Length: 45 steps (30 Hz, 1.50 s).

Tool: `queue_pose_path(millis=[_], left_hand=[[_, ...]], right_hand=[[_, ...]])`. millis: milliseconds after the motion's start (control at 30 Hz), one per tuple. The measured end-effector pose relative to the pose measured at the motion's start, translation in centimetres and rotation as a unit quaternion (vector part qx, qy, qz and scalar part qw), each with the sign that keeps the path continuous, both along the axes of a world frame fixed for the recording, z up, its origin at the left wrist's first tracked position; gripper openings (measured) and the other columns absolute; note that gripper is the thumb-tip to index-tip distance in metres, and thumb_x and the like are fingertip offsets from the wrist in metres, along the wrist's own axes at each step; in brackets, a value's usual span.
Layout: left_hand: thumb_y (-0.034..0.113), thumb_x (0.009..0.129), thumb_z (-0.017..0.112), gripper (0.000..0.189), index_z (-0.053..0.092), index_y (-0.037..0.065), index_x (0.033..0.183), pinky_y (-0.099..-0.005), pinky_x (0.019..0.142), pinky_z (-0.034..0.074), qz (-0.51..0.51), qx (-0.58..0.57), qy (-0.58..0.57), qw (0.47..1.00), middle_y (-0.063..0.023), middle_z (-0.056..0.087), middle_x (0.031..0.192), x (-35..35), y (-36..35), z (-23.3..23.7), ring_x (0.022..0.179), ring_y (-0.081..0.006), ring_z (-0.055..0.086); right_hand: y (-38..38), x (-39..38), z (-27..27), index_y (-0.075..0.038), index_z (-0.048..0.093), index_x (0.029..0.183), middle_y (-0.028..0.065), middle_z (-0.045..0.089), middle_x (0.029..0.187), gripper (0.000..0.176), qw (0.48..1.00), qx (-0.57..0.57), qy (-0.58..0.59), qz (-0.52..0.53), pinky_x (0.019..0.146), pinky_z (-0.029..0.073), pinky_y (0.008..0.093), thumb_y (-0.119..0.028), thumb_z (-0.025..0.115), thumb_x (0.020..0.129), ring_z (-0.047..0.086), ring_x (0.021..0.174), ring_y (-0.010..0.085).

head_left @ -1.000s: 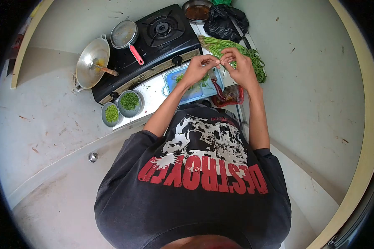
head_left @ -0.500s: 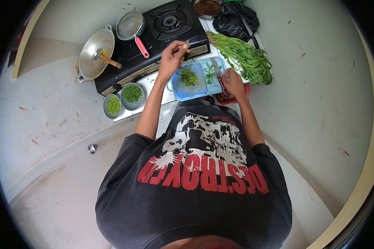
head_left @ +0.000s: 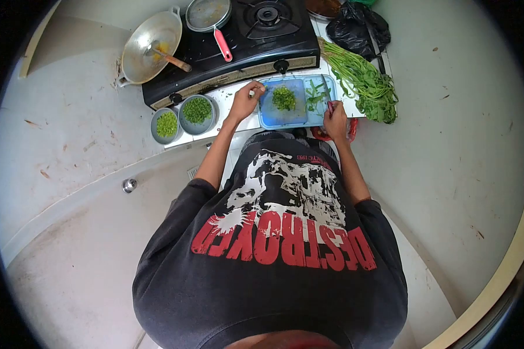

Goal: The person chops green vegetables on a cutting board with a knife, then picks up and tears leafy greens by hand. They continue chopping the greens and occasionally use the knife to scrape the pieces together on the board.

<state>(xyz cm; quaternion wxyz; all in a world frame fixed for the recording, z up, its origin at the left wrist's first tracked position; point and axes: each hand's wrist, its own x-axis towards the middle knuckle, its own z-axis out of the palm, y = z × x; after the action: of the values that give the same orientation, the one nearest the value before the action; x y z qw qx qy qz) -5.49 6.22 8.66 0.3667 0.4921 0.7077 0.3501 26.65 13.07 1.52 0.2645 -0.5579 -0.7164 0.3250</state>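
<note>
My right hand (head_left: pixel 336 121) is wrapped round the handle of a knife (head_left: pixel 326 88), its blade pointing away over the right edge of a blue cutting board (head_left: pixel 301 123). On the board lie a pile of chopped greens (head_left: pixel 283 99) and, further right, some loose green pieces (head_left: pixel 315 96). My left hand (head_left: pixel 247 100) is at the board's upper left edge with its fingers bent together; whatever they hold, if anything, is too small to make out.
Two grey bowls of chopped greens, one larger (head_left: pixel 197 111) and one smaller (head_left: pixel 167 124), stand left. Behind are a black stove (head_left: pixel 239 52), a metal wok (head_left: pixel 148 46) and a red-handled strainer (head_left: pixel 208 13). Leafy stems (head_left: pixel 370 87) and a black plastic bag (head_left: pixel 358 29) lie right.
My left hand has come down from above the board's back edge to its left side. My right hand now grips the knife by its handle. The camera view has shifted.
</note>
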Motion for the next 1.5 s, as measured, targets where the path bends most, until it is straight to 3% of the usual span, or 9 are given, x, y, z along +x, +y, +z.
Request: queue_pose_path(millis=[100, 133, 267, 400, 533, 667, 900, 1300, 1500], left_hand=[[0.018, 0.093, 0.067, 0.014, 0.074, 0.008, 0.1, -0.0413, 0.074, 0.051, -0.01, 0.081, 0.134, 0.988, -0.0156, 0.069, 0.087, -0.5, -0.8, -3.3, 0.081, -0.0316, 0.068], [0.017, 0.091, 0.068, 0.013, 0.077, 0.01, 0.096, -0.046, 0.077, 0.052, -0.005, 0.029, 0.131, 0.991, -0.0176, 0.069, 0.093, -0.4, -0.9, -3.9, 0.087, -0.0369, 0.068], [0.015, 0.09, 0.066, 0.014, 0.076, 0.01, 0.098, -0.0456, 0.081, 0.054, -0.031, 0.005, 0.152, 0.988, -0.0166, 0.07, 0.099, -0.1, -1.7, -6.5, 0.09, -0.0373, 0.069], [0.015, 0.093, 0.063, 0.015, 0.074, 0.01, 0.103, -0.0449, 0.078, 0.056, -0.024, 0.026, 0.142, 0.989, -0.0125, 0.071, 0.102, 0.8, -2.5, -7.1, 0.088, -0.0352, 0.069], [0.016, 0.094, 0.063, 0.014, 0.074, 0.01, 0.101, -0.045, 0.074, 0.056, -0.033, 0.049, 0.145, 0.988, -0.0105, 0.07, 0.102, 1.0, -3.1, -8.1, 0.085, -0.0339, 0.07], [0.016, 0.093, 0.064, 0.013, 0.073, 0.01, 0.1, -0.0446, 0.072, 0.057, -0.047, 0.078, 0.149, 0.985, -0.0095, 0.068, 0.099, 0.7, -3.0, -8.5, 0.082, -0.0333, 0.07], [0.017, 0.092, 0.067, 0.015, 0.075, 0.009, 0.102, -0.0421, 0.073, 0.056, -0.031, 0.08, 0.129, 0.988, -0.009, 0.068, 0.101, 0.9, -3.4, -9.3, 0.081, -0.0318, 0.07], [0.015, 0.09, 0.068, 0.016, 0.074, 0.011, 0.104, -0.0431, 0.075, 0.056, -0.019, 0.076, 0.135, 0.988, -0.0101, 0.066, 0.099, 1.3, -3.5, -9.2, 0.084, -0.0336, 0.068], [0.015, 0.09, 0.067, 0.015, 0.074, 0.011, 0.103, -0.0436, 0.074, 0.056, -0.014, 0.09, 0.136, 0.987, -0.0101, 0.065, 0.097, 1.4, -3.4, -9.4, 0.083, -0.0342, 0.068]], right_hand=[[-1.2, -0.7, 1.5, 0.003, 0.048, 0.118, 0.0276, 0.062, 0.103, 0.033, 1.0, 0.02, 0.016, -0.017, 0.085, 0.048, 0.051, -0.003, 0.06, 0.088, 0.062, 0.095, 0.0463], [-1.6, -0.9, 1.7, 0.003, 0.048, 0.118, 0.0272, 0.062, 0.103, 0.033, 0.999, 0.024, 0.026, -0.013, 0.085, 0.048, 0.0507, -0.003, 0.06, 0.088, 0.062, 0.095, 0.046], [-3.9, -2.7, 3.0, 0.002, 0.049, 0.119, 0.025, 0.063, 0.098, 0.034, 0.999, 0.034, 0.024, 0.012, 0.08, 0.05, 0.0477, -0.004, 0.062, 0.088, 0.064, 0.089, 0.0419], [-6.3, -4.5, 5.0, -0.001, 0.049, 0.119, 0.0192, 0.065, 0.088, 0.035, 0.994, -0.069, 0.052, 0.062, 0.069, 0.052, 0.0425, -0.006, 0.065, 0.088, 0.067, 0.077, 0.0348], [-8.6, -5.8, 3.6, -0.001, 0.05, 0.114, 0.0187, 0.066, 0.087, 0.03, 0.991, -0.096, 0.05, 0.083, 0.07, 0.052, 0.0432, -0.006, 0.065, 0.089, 0.067, 0.076, 0.0348], [-10.4, -7.5, 3.6, 0.002, 0.05, 0.114, 0.0224, 0.068, 0.093, 0.028, 0.985, -0.146, 0.02, 0.093, 0.076, 0.054, 0.0449, -0.008, 0.064, 0.093, 0.07, 0.086, 0.0386], [-11.5, -10.2, 1.4, 0.004, 0.051, 0.112, 0.0279, 0.067, 0.098, 0.024, 0.993, -0.068, 0.013, 0.098, 0.078, 0.052, 0.0508, -0.01, 0.062, 0.097, 0.066, 0.091, 0.0467], [-12.3, -12.1, 0.8, 0.003, 0.054, 0.106, 0.0282, 0.069, 0.095, 0.019, 0.996, -0.003, -0.027, 0.082, 0.07, 0.054, 0.0525, -0.014, 0.059, 0.099, 0.067, 0.085, 0.0478], [-12.0, -12.9, 1.3, 0.005, 0.057, 0.1, 0.0305, 0.068, 0.09, 0.021, 0.988, -0.028, -0.116, 0.098, 0.068, 0.055, 0.0533, -0.016, 0.057, 0.1, 0.068, 0.08, 0.0474]])
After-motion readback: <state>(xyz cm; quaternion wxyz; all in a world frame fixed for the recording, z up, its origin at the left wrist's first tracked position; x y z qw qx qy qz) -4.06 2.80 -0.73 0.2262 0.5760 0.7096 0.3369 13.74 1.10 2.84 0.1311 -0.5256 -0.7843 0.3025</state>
